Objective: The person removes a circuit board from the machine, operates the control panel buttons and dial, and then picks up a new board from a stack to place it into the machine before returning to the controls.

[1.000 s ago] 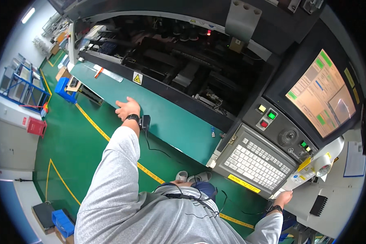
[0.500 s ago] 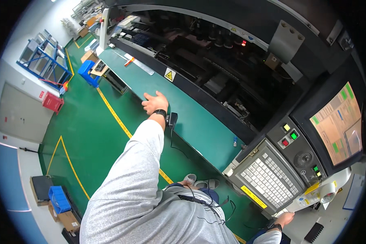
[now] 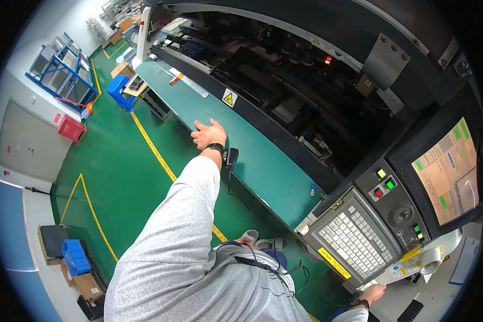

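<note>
The left hand (image 3: 210, 135) is over the front edge of the green surface (image 3: 263, 155), about the middle of its length, with the fingers spread. A black box (image 3: 231, 158) sits at its wrist. The right hand (image 3: 372, 293) is at the lower right corner of the keyboard panel (image 3: 354, 234), which stands at the surface's right end; I cannot tell if its fingers grip this corner. A metal ruler (image 3: 197, 88) lies along the back edge, toward the left end. A small blue piece (image 3: 313, 189) lies near the back right corner.
</note>
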Motion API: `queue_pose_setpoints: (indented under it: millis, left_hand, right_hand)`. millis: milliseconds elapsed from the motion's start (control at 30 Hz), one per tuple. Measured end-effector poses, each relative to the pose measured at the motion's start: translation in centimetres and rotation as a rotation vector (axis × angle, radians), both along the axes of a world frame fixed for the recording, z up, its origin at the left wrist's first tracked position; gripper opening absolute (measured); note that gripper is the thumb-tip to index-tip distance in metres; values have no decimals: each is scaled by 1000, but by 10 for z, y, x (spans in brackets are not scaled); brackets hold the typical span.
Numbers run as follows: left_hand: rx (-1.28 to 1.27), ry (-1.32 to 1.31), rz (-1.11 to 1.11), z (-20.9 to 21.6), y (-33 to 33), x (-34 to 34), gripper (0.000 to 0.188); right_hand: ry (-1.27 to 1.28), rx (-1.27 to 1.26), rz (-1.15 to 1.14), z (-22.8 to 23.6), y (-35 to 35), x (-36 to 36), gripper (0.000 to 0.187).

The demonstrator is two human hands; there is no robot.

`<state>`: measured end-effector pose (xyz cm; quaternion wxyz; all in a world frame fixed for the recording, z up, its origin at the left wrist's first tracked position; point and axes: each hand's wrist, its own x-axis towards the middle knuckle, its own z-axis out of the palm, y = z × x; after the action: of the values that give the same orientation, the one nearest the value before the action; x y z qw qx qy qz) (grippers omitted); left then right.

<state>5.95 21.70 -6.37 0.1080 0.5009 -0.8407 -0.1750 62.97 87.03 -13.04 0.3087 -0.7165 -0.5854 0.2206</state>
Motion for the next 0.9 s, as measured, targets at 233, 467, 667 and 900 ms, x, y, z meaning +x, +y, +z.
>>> queue_pose_setpoints:
  millis: [233,467,667,900]
  left_hand:
    - [6,-6,-22,3,0,3,69]
    - [0,-5,-31,5,1,3,69]
    - [-8,-18,-23,1,-1,2,69]
    - [-17,-14,-16,-1,0,0,71]
  right_hand:
    - [-38,-46,-18,-4,8,5,58]
    - [-58,-41,5,-4,7,8,54]
    - [-111,-90,4,5,1,2,57]
    - [-68,-40,-45,-8,10,6,58]
